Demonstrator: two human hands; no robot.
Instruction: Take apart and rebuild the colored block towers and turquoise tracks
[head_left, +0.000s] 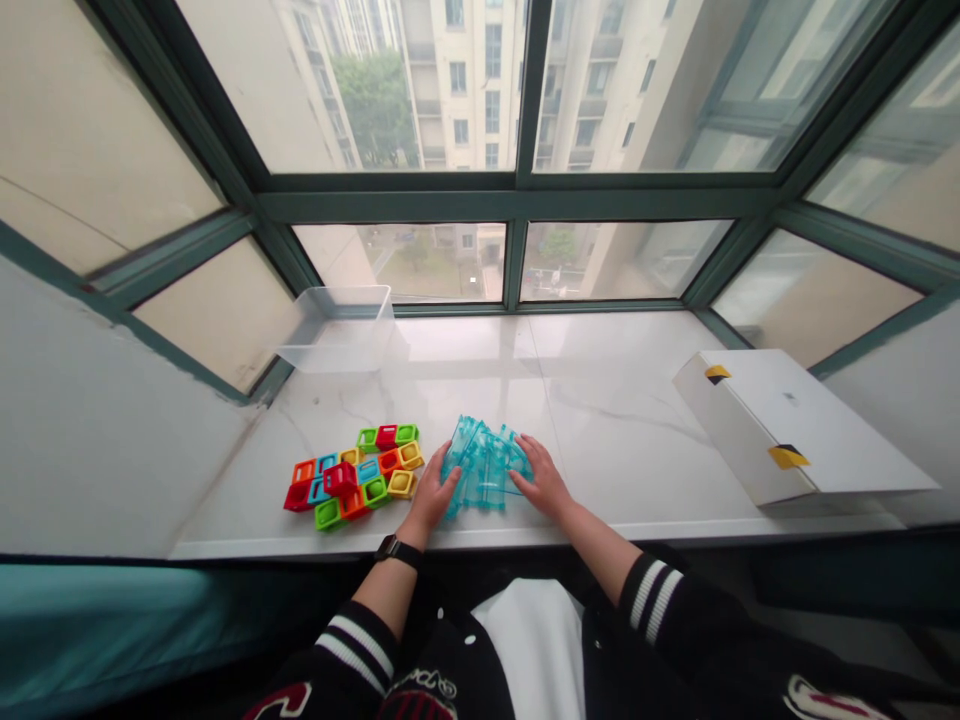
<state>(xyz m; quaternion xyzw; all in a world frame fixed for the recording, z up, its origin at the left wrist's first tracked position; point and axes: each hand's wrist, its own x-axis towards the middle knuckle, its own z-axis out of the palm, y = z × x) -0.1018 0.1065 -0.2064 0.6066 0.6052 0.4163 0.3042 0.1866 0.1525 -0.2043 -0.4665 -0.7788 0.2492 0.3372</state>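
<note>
A pile of clear blue plastic track pieces (480,463) lies on the white marble sill (600,420) near its front edge. My left hand (433,495) rests against the pile's left side, fingers curled onto a piece. My right hand (541,479) lies on the pile's right side with its fingers spread flat over the pieces. A cluster of several coloured square blocks (352,475), red, orange, green, yellow and blue, sits just left of my left hand.
A clear plastic bin (339,328) stands at the back left by the window frame. A white cardboard box (795,425) with yellow tape lies at the right. Window panes and dark green frames ring the sill.
</note>
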